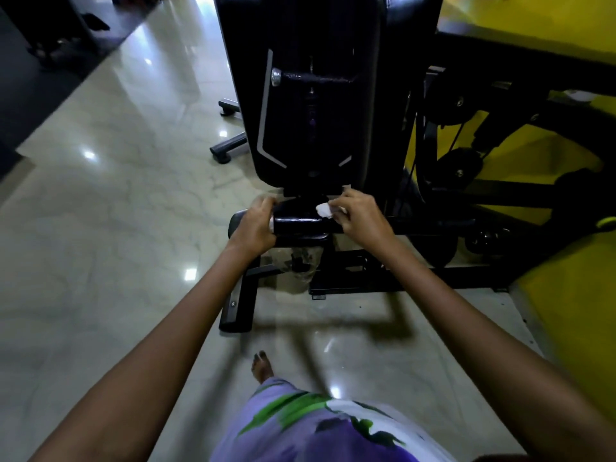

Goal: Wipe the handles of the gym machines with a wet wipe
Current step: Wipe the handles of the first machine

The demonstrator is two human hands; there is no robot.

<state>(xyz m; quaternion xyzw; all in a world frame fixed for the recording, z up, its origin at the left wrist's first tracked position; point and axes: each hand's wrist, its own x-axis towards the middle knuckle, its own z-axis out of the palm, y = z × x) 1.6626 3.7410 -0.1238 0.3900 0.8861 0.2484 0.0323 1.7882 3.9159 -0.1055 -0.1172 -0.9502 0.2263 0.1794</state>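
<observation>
- The black handle [301,225] lies crosswise at the foot of the machine's tall black pad [300,95], just below the pad's lower edge and above the machine's floor frame [360,278].
- A small white wet wipe [325,210] sits crumpled on top of the handle, toward its right part.
- The right hand [358,216] pinches the wipe between fingertips and thumb, pressing it onto the handle; the fingers are curled round it.
- The left hand [255,225] grips the handle's left end, fingers wrapped over it (a pale end cap shows just beside the thumb).
- Both bare forearms reach forward from the lower corners of the view and meet at the handle.
- Under the handle a black base bar [238,308] rests on the glossy pale marble floor [116,195], which carries bright reflections of lights.
- To the right, black pulleys [461,165] and cables stand against a yellow wall [550,148].
- Further back on the left, two grey feet [228,146] of other equipment rest on the floor.
- Below, a bare foot [263,365] and a lilac garment [316,425] with green and purple print show.
</observation>
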